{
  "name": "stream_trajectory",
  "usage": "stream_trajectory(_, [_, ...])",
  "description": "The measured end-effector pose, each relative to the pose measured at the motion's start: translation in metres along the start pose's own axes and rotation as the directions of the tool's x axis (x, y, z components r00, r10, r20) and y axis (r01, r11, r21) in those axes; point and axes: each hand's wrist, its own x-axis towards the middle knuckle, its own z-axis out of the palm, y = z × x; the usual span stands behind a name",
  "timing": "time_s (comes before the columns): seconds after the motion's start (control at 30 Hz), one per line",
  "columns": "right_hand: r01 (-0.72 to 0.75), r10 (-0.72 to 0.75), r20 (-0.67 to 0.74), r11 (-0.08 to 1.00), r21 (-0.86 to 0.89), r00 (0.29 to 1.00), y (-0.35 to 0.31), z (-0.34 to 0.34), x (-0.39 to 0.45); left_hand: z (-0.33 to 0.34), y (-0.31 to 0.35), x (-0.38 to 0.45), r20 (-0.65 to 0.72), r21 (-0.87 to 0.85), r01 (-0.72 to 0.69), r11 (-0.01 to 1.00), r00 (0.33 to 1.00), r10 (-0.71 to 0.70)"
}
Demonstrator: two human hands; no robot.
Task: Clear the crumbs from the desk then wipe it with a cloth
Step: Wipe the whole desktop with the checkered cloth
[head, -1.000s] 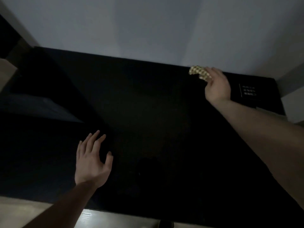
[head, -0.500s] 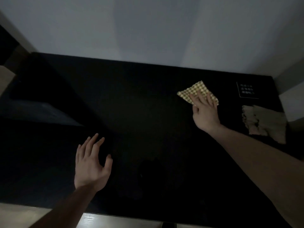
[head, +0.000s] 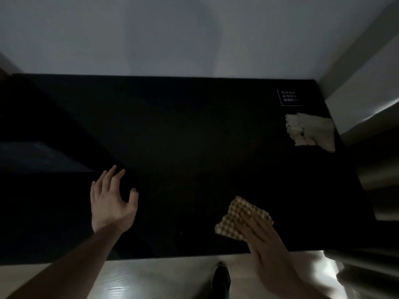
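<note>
Checked cloth (head: 236, 219) lies flat on the black desk (head: 183, 130), close to the near edge, right of centre. Right hand (head: 264, 236) presses it down with straight fingers (head: 248, 216) laid over its near-right part; no curl round the fabric, so it is a flat-palm press, not a pinch. The far-left corner of the cloth sticks out free beyond the fingertips.

Left hand (head: 111, 201) is well off to the left of the pressing hand, fingers spread and relaxed, holding nothing. Whether it touches the surface or floats just over it cannot be told in this dim light.

Far from the pressing hand, toward the back right corner, a pale folded towel (head: 311, 131) lies on the desk; just behind it a small printed label (head: 289, 98). Beyond the near edge, pale floor and a dark shoe (head: 220, 279).

No crumbs can be made out on the dark surface; likely the wiping stage.

Risks from here:
- Cloth sits near the edge under a heel-ward hand; a pull toward the body could drag it off the desk.
- Flat press only; the loose corner may fold under and bunch.
- Any crumbs left would be swept to the floor.
</note>
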Motion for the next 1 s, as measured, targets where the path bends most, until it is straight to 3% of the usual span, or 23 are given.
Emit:
stream_trajectory(0.13, [-0.133,0.144,-0.044,0.972,0.194,0.989,-0.002,-0.013,0.017,0.0,0.0,0.0,0.002,-0.003,-0.001,1.0,1.0,0.001])
stream_trajectory(0.23, [-0.248,0.284,-0.094,0.926,0.285,0.954,0.018,-0.029,0.078,0.0,0.001,0.001,0.007,0.0,0.0,1.0,1.0,0.0])
stream_trajectory(0.47, [-0.405,0.415,0.053,0.903,-0.141,0.908,0.091,-0.069,0.256,0.002,-0.002,0.004,0.021,0.004,0.012,1.0,1.0,-0.012])
stream_trajectory(0.73, [-0.564,0.607,0.149,0.786,-0.252,0.78,0.147,-0.119,0.362,0.002,-0.002,0.007,0.028,0.009,0.02,1.0,0.999,-0.02])
stream_trajectory(1.0, [-0.598,0.621,0.051,0.771,-0.218,0.782,0.128,-0.1,0.329,0.003,-0.001,0.006,0.016,-0.002,0.022,1.0,1.0,-0.022])
